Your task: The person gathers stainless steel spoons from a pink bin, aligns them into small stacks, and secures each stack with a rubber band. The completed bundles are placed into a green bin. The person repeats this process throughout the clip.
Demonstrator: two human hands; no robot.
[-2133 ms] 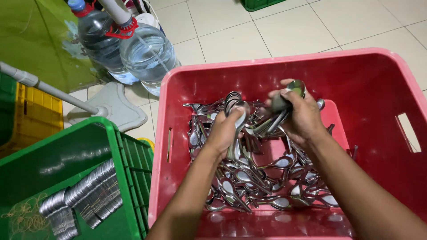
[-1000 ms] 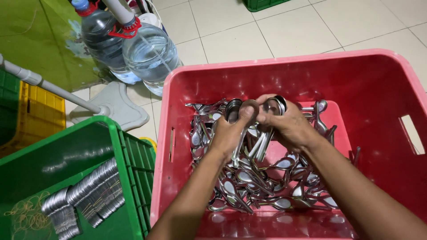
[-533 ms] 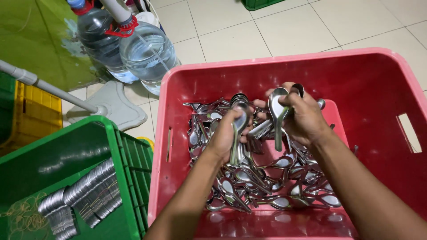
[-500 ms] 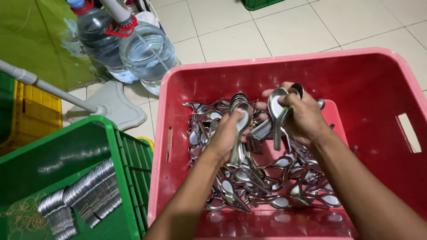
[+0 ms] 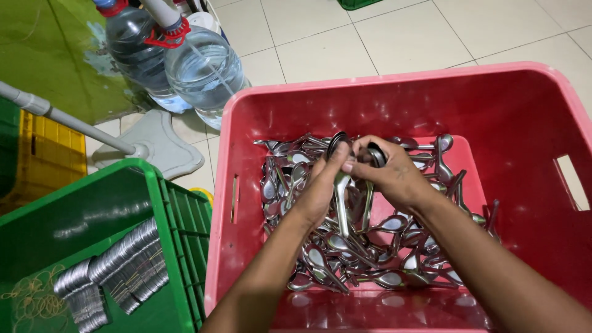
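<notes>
A red plastic crate (image 5: pixel 530 123) holds a loose heap of several metal soup spoons (image 5: pixel 370 246). Over the heap, my left hand (image 5: pixel 320 188) grips a small stack of spoons (image 5: pixel 340 179) with the bowls up and the handles pointing down. My right hand (image 5: pixel 394 176) holds another spoon (image 5: pixel 374 157) and presses it against that stack, so the fingertips of both hands touch. Both forearms reach in from the bottom edge.
A green crate (image 5: pixel 111 246) at the left holds bundled rows of stacked spoons (image 5: pixel 123 265) and loose rubber bands (image 5: pixel 31 302). Two large water bottles (image 5: pixel 185 68) stand on the tiled floor behind. A grey pipe on a base (image 5: pixel 154 148) and a yellow crate (image 5: pixel 43 148) lie at far left.
My right hand has moved left with its spoon and met my left hand; half a second ago the two hands were apart with spoons raised separately.
</notes>
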